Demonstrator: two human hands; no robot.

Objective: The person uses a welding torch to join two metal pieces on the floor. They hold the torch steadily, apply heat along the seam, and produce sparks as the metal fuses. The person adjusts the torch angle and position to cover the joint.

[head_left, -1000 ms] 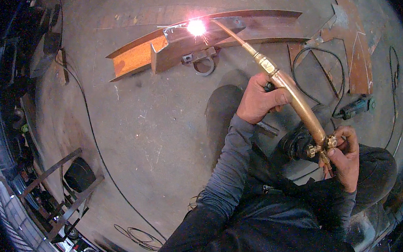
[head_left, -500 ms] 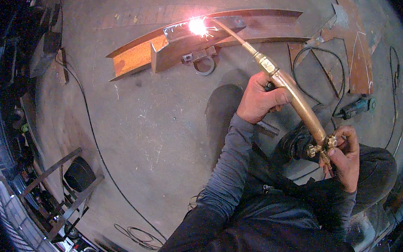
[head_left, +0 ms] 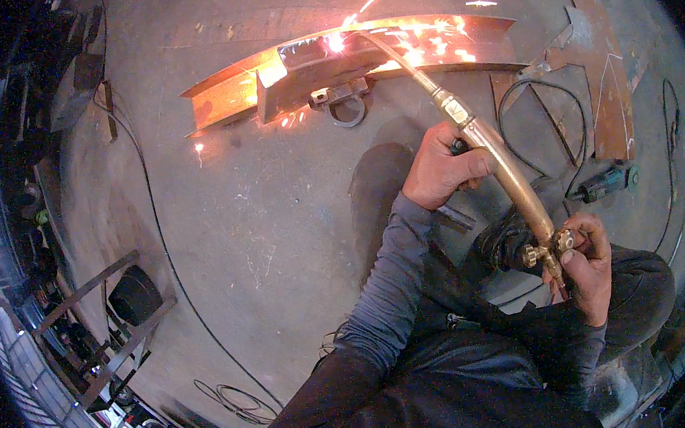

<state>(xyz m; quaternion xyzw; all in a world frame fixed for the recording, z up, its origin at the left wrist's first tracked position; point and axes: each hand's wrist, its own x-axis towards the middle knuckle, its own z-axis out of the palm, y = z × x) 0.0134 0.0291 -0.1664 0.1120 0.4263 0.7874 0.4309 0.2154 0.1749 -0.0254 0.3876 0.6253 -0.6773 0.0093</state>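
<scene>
One torch spitting sparks onto one beam lying at the floor's far edge, left hand clenching its barrel, right hand pinching its two valves, one grinder resting rightward.

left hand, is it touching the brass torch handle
Touching. The head view shows the left hand wrapped around the brass torch handle, its fingers closed on the upper end.

Grey steel floor: rusty curved beam top centre, angle grinder right, black cable left.
</scene>
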